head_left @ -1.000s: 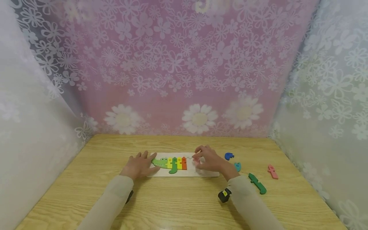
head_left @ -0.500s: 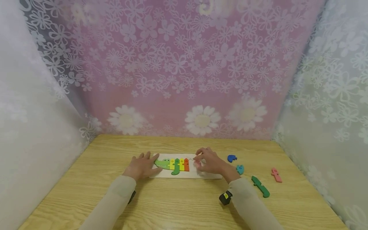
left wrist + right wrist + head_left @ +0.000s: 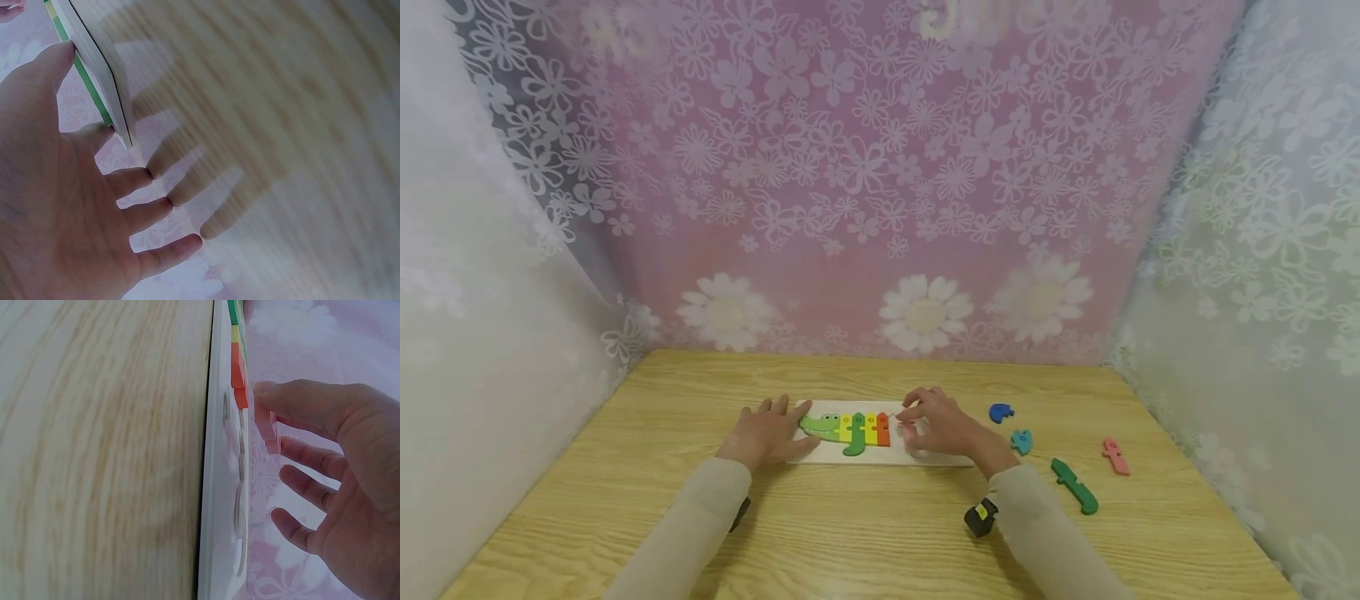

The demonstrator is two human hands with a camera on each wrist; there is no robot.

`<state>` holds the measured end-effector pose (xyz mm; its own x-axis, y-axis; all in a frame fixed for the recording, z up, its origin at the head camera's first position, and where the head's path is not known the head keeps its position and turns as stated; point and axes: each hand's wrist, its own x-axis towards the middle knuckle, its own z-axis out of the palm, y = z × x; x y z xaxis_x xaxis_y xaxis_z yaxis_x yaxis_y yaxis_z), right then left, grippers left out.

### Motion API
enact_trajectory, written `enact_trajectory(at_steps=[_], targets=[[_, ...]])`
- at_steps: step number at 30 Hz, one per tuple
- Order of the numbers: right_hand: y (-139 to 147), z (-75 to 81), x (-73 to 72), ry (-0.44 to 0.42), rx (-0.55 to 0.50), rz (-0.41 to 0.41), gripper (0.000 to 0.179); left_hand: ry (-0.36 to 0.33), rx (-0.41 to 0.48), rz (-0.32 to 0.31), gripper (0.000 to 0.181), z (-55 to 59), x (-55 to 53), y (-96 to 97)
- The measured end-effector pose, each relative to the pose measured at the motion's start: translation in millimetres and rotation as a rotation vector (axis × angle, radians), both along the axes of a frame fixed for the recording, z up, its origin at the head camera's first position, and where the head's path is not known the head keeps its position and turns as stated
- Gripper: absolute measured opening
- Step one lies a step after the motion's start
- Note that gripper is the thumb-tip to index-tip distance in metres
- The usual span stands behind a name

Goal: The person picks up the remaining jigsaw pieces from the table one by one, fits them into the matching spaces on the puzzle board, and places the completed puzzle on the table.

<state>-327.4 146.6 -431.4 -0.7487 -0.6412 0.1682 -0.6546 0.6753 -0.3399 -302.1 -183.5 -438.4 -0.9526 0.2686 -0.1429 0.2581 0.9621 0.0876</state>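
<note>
A white puzzle board (image 3: 887, 456) lies on the table, bearing a green crocodile head (image 3: 822, 426) and green, yellow and orange (image 3: 883, 430) body pieces. My left hand (image 3: 763, 435) rests at the board's left end with fingers spread; in the left wrist view its thumb and index finger (image 3: 95, 134) touch the board's edge. Over the bare right part, my right hand (image 3: 947, 425) pinches a pink puzzle piece (image 3: 267, 430) between thumb and fingers. In the right wrist view that piece is tilted and apart from the board, close to the orange piece (image 3: 238, 369).
Right of the board lie loose pieces: a dark blue one (image 3: 1000, 412), a light blue one (image 3: 1021, 442), a long green one (image 3: 1074, 486) and another pink one (image 3: 1116, 456). Patterned curtains enclose the wooden table (image 3: 850, 533) at the back and sides.
My right hand has shifted slightly left with the pink piece, closer to the orange piece. The left hand stays in place on the board; the head view has swayed a little.
</note>
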Motion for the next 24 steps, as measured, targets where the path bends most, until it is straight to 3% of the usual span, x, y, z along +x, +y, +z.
enact_trajectory(at_steps=[10,24], targets=[[-6.0,0.9,-0.1,-0.025,0.009,0.004,0.032,0.008,0.009,-0.007,0.079,0.1,1.1,-1.2],[-13.0,-8.6,-3.3,0.019,0.028,0.011,0.035,0.007,0.019,-0.009,0.079,-0.6,2.7,-1.4]])
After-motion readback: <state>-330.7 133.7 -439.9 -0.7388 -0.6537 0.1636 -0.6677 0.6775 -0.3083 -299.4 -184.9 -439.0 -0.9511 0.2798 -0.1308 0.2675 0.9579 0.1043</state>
